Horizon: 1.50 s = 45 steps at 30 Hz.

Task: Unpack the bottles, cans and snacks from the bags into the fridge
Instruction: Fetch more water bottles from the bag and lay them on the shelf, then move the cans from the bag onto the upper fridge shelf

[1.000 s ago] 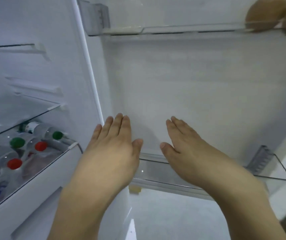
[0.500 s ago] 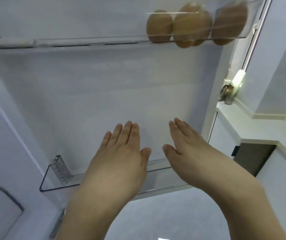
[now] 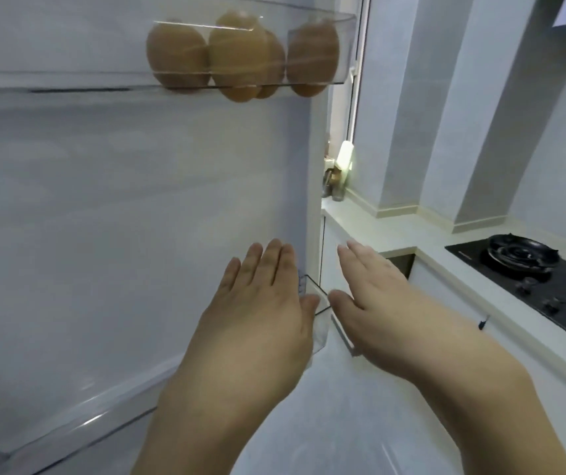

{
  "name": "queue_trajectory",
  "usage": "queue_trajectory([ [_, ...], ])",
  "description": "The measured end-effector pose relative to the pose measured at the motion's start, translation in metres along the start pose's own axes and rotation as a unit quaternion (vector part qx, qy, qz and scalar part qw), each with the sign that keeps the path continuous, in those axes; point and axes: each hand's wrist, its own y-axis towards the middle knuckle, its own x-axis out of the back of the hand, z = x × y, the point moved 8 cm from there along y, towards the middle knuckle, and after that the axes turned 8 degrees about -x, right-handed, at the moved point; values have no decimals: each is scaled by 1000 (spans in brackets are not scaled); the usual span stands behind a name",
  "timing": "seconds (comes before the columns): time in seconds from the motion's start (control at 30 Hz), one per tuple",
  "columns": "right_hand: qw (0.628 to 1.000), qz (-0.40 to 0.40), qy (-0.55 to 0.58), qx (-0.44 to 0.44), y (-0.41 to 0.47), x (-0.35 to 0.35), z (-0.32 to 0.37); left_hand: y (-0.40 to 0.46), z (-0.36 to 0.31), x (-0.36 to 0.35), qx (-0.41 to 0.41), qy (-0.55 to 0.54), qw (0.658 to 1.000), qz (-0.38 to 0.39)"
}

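At the fridge door | both hands (left, right) flat, holding nothing | no legible writing

There is one camera, worn on the person's head. It looks forward and a bit down, very close to the inside of the open fridge door. On the right it also sees the worktop and the stove farther off.

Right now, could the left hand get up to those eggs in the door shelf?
Probably yes. The left hand is open and holds nothing, and only bare door panel lies between it and the eggs above. The clear door shelf fronts them, so it would need to reach over that rim.
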Motion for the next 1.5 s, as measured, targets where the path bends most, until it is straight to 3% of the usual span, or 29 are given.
queue_trajectory([
  [0.33, 967, -67, 17, -245, -46, 17, -82, 41, -70, -13, -220, -46, 974, 35],
  [0.7, 901, -133, 10, -413, -150, 54, -180, 44, -214, -24, -384, -74, 920, 36],
  [1.1, 838, -167, 29, -519, -221, 79, -274, 50, -349, -45, -502, -107, 857, 48],
  [1.5, 794, -208, 63, -568, -177, 103, -372, 144, -429, -72, -559, -96, 822, 51],
])
